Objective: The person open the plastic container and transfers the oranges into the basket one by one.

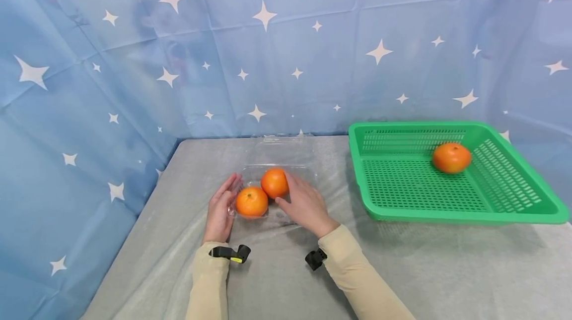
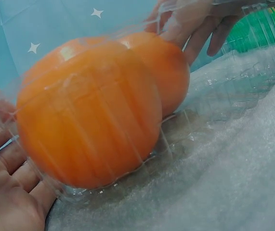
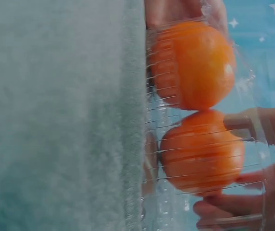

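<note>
Head view: near fruit (image 1: 252,202) and far fruit (image 1: 273,183) inside clear container (image 1: 302,166)

Both orange and rounded. Touch each other: near fruit toward the left front, far fruit just behind and to its right. At the container's back edge, clear lid (image 1: 281,150) folded open toward star-printed curtain (image 1: 313,62).

Along the container's left end, left hand (image 1: 220,211), with fingers mostly straight, against the plastic beside near fruit. In left wrist view, turned palm-in toward the wall.

On the other side, right hand (image 1: 308,206) clamped on far fruit, with thumb to the near side and fingers curled round. In right wrist view, seen partly through ribbed plastic. Hands apart, with both fruits between.

Well to the right, green basket (image 1: 402,186) on grey cloth (image 1: 178,211). Holds third fruit (image 1: 451,158), also orange, near the back right corner. Black wrist cameras (image 1: 231,253) over beige sleeves (image 1: 210,285).
</note>
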Available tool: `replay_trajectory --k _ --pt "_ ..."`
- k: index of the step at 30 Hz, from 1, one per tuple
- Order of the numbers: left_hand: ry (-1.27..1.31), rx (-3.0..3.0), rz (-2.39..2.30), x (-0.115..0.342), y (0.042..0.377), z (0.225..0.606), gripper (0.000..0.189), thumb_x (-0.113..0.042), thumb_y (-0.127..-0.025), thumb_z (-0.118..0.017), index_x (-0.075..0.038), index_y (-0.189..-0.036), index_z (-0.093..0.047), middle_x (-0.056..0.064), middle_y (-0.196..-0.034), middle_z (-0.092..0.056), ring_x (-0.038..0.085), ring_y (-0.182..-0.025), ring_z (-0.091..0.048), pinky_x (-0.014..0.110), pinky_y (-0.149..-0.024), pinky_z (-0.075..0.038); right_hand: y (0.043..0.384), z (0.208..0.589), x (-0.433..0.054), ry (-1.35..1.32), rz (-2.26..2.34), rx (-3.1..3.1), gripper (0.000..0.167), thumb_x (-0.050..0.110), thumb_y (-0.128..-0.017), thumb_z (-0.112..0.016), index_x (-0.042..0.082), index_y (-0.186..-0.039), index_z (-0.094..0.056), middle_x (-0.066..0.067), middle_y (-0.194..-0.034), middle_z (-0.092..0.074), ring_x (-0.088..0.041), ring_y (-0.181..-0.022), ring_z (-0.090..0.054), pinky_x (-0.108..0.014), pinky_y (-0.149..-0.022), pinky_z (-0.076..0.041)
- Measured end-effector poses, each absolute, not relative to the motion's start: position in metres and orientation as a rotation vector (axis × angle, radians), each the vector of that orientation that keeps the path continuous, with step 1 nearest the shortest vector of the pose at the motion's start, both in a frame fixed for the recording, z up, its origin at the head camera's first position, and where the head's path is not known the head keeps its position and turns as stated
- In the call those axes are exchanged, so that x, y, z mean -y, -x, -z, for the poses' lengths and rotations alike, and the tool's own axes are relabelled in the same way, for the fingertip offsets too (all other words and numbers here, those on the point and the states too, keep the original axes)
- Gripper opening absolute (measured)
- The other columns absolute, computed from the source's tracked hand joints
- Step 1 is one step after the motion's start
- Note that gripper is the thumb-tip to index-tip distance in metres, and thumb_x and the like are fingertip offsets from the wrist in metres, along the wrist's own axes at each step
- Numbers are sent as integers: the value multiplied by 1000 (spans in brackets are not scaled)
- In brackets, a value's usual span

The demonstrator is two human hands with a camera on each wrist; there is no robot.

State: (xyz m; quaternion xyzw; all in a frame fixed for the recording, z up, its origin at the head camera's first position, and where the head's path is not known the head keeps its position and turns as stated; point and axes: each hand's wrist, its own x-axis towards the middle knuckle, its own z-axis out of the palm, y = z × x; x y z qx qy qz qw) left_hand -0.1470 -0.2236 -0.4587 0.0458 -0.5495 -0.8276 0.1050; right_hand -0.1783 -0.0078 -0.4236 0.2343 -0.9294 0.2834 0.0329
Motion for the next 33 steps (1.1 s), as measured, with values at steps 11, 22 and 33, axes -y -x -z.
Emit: replay_trajectory --k 11,22,33 --pt "-139 1621 2443 219 149 456 50 2 -85 -35 -8 -133 -42 2 -132 -46 13 -123 -39 13 -48 -34 183 420 3 -671 -849 2936 68 46 -81 -56 22 -139 -29 -8 -124 -46 -25 -98 -53 -47 -76 -44" --pt "-95 1614 2436 217 151 457 50 3 -85 -34 -5 -134 -39 6 -134 -43 16 -123 -38 30 -104 -23 183 415 2 -725 -737 3018 82 46 -80 -57 18 -144 -14 -5 -115 -58 -22 -97 -57 -43 -76 -44" --pt "-116 1638 2421 223 147 458 51 2 -86 -34 -6 -136 -37 5 -135 -43 17 -124 -37 32 -105 -21 187 415 12 -587 -869 3060 73 53 -83 -47 18 -142 -20 -4 -115 -58 -23 -98 -56 -43 -77 -42"
